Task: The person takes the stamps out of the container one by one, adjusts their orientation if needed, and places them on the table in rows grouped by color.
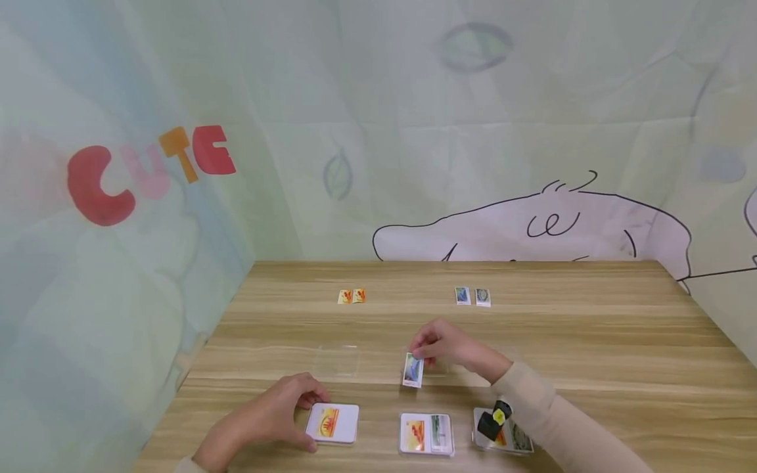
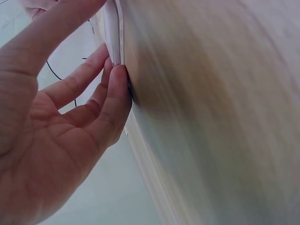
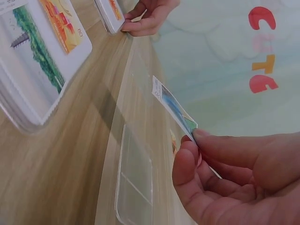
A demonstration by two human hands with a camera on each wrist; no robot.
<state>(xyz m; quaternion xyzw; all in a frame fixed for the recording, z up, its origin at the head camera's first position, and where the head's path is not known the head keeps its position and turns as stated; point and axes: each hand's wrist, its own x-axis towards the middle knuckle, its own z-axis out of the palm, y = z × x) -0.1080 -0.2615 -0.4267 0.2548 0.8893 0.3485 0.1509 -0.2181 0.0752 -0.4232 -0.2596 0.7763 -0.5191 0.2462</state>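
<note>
My right hand (image 1: 446, 345) pinches a postage stamp (image 1: 412, 370) by its upper edge between thumb and fingers, above the table. Blue and green show on the stamp (image 3: 174, 108) in the right wrist view. At the lower left, my left hand (image 1: 275, 410) grips the left side of a clear case (image 1: 347, 424) with a white insert and an orange-yellow stamp (image 1: 327, 422). In the left wrist view, fingertips (image 2: 118, 79) touch the edge of this case (image 2: 115, 33). Beneath the right hand lies a clear plastic cover (image 3: 136, 183).
Another case (image 1: 426, 450) holds two stamps. A third case (image 1: 517, 443) is partly hidden by the right wrist's black camera (image 1: 491, 424). Two orange stamps (image 1: 351, 296) and two bluish-grey stamps (image 1: 472, 296) lie at the back. Another clear cover (image 1: 337, 360) lies left of centre.
</note>
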